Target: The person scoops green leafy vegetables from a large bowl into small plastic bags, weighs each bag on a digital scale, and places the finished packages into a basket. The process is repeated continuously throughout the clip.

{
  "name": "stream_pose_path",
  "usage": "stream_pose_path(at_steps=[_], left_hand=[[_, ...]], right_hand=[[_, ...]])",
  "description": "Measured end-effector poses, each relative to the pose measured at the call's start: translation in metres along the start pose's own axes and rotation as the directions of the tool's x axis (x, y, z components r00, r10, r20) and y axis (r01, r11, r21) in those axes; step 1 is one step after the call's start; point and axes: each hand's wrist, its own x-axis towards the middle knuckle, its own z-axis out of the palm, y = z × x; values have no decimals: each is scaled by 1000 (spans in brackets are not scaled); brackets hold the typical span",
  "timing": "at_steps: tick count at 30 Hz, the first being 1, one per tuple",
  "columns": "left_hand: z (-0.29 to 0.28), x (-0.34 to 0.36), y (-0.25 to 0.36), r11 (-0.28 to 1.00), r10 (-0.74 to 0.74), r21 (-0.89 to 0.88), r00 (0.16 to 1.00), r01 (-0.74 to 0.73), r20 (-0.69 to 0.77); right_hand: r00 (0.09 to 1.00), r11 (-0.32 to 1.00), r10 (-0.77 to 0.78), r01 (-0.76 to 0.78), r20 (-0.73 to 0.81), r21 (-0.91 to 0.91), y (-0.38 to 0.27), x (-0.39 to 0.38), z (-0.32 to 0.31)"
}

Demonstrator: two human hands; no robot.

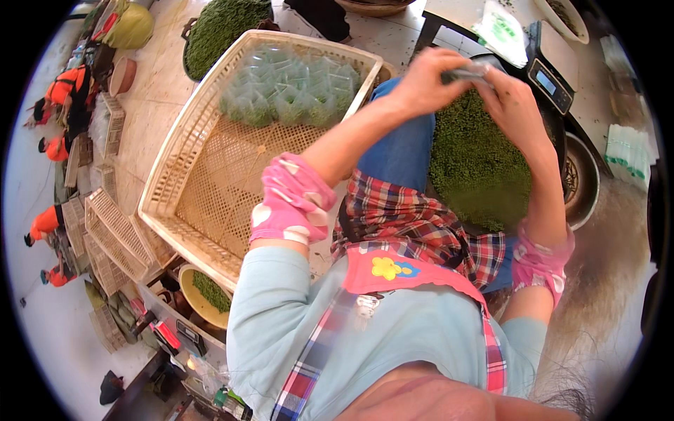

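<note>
Above a dark tub of small green grains or buds [481,151], my two hands come together. My left hand [434,83] has its fingers closed on one side of a small, crumpled clear plastic bag [469,71]. The fingers of my right hand [511,104] pinch the bag's other side. Whether anything is inside it I cannot tell. To the left of my left forearm, a large cream plastic crate [163,168] holds rows of upright clear bags [295,84] with green contents, grouped at its far end.
A digital scale [551,84] stands right of my hands, with a white-and-green bag pack [503,34] beside it. More bags [627,151] lie at far right. A heaped green tub [226,35] sits beyond the crate. Co-workers in orange [67,88] and stacked crates [116,228] are at left.
</note>
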Motion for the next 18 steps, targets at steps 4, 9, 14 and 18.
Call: stream_pose_path(at_steps=[4,9,14,18], left_hand=[[-79,-28,9,962,-179,192,979,195,-97],[-151,-109,-26,887,-309,276,921,369,-238],[-110,-211,-89,715,-632,146,722,683,-284],[-62,-224,-146,783,-337,441,896,438,-289]], right_hand=[[975,985,-170,171,-145,-5,-39,44,36],[926,903,-288,347,-243,254,-70,69,79],[992,919,-70,106,-109,381,-43,53,77],[990,896,139,-117,-21,428,7,8,82]])
